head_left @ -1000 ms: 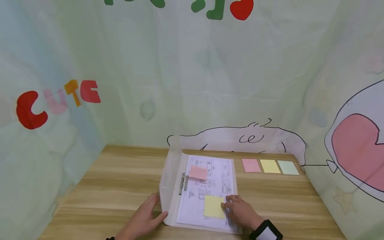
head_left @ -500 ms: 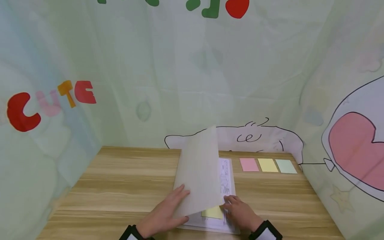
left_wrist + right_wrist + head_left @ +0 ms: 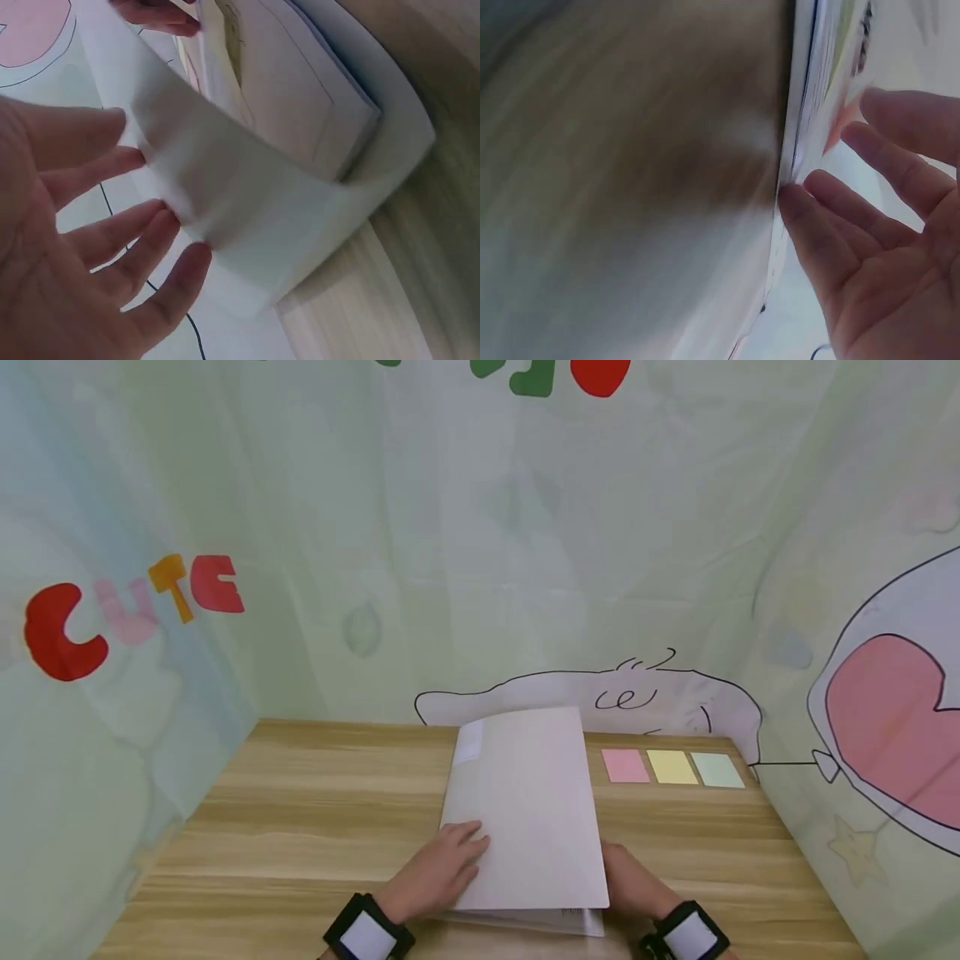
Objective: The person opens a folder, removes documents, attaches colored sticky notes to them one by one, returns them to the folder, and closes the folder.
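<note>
A white folder (image 3: 525,802) lies on the table, its front cover folded over most of the papers and slightly raised at the near edge. My left hand (image 3: 438,868) touches the cover's left side with spread, fairly straight fingers; the left wrist view shows its fingertips against the outer face. Under the bent cover, the stack of papers (image 3: 300,97) shows. My right hand (image 3: 633,881) is at the folder's lower right edge, its fingers hidden by the cover in the head view. In the right wrist view, loosely bent fingertips (image 3: 795,196) are right at the edges of the sheets.
Pink (image 3: 626,766), yellow (image 3: 672,767) and pale green (image 3: 717,770) sticky notes lie in a row at the back right of the wooden table (image 3: 330,802). A printed curtain (image 3: 450,568) hangs behind and at both sides.
The folder's cover has swung from standing at the left to lying over the papers, hiding the pink and yellow notes. My left hand moved right with it; my right hand stayed near the right edge.
</note>
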The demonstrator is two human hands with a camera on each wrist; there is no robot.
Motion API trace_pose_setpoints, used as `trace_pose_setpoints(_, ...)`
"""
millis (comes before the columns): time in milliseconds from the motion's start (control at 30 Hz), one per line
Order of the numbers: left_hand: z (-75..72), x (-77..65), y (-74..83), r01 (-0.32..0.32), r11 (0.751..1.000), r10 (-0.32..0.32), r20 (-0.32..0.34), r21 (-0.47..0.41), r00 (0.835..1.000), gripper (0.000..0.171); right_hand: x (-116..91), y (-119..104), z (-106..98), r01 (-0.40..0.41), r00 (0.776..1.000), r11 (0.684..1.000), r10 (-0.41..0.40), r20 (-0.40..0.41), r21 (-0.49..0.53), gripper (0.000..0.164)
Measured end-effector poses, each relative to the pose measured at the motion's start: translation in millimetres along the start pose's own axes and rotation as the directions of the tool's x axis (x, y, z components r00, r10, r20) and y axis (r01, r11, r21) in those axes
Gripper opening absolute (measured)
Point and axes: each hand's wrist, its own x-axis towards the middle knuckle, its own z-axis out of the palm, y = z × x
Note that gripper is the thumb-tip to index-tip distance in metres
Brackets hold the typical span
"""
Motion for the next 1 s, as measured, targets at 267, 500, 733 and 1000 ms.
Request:
trace_pose_setpoints(267, 6.2, 11.2, -13.1, 0.132, 0.989, -0.126, 0.091, -0.068, 0.988, 0.052, -0.1, 6.3, -6.3, -0.307, 0.952, 0.949, 0.307, 0.009, 0.072, 0.032)
trace_pose_setpoints(500, 11.8, 11.3, -12.8, 0.148, 0.987, -0.138, 0.152, -0.056, 0.979, 0.061, -1.0, -0.7, -15.9, -0.379, 0.921, 0.925, 0.38, -0.084, 0.024, 0.044)
trace_pose_setpoints(733, 18.5, 13.4, -5.8, 0.182, 0.983, -0.179, 0.173, -0.001, 0.968, 0.059, 14.2, -8.6, -6.7, -0.42, 0.907, 0.908, 0.419, -0.047, -0.009, 0.04)
trace_pose_setpoints(1000, 22.4, 14.8, -0.1, 0.118, 0.983, -0.148, 0.216, 0.143, 0.965, 0.056, 19.6, -13.9, 4.4, -0.412, 0.909, 0.905, 0.417, 0.027, -0.107, 0.033)
